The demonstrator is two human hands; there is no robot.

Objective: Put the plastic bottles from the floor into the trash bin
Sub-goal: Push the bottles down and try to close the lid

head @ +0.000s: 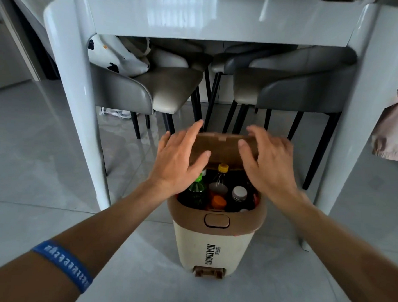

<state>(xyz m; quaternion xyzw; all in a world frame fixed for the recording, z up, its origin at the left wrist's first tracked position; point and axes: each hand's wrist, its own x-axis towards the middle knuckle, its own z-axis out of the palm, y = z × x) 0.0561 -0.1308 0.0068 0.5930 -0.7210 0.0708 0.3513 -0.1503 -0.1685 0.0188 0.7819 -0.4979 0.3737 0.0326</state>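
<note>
A cream trash bin (214,247) with a brown rim stands on the floor in front of me, its brown lid (221,147) raised at the back. Inside stand several bottles: a green one (197,189), a dark one with a yellow cap (222,174), one with an orange cap (218,200) and one with a white cap (239,193). My left hand (181,159) hovers over the bin's left side, fingers spread, by the lid's left edge. My right hand (269,160) hovers over the right side, fingers apart, at the lid's right edge. Neither hand holds a bottle.
A glossy white table (222,21) spans above, its legs (81,113) to the left and right of the bin. Grey chairs (166,90) with black legs stand behind the bin. Pink cloth (393,127) hangs at the right. The floor is grey tile.
</note>
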